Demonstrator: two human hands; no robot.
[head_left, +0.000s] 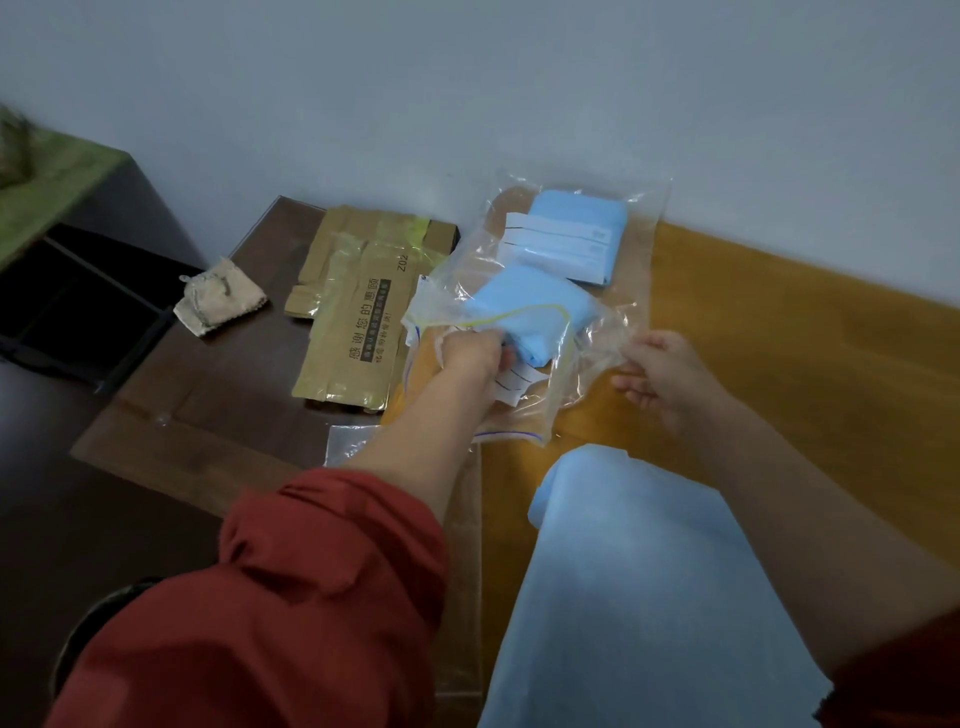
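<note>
A clear zip bag (587, 332) with a yellow seal line lies raised over the orange table (779, 338). Inside it sits a folded light-blue cloth (530, 312). My left hand (470, 353) reaches into the bag's mouth and grips the blue cloth together with a white paper slip (511, 384). My right hand (660, 379) pinches the bag's right edge. Behind, a second clear bag (639, 208) holds another folded blue cloth (576, 218) with white labels. A large blue sheet (639, 597) lies in the foreground.
A flattened brown cardboard box (353, 312) with printed characters lies on a dark brown surface (208, 415) to the left. A small beige pouch (218, 299) sits further left. More flat clear bags (345, 441) lie under my left arm. A grey wall rises behind.
</note>
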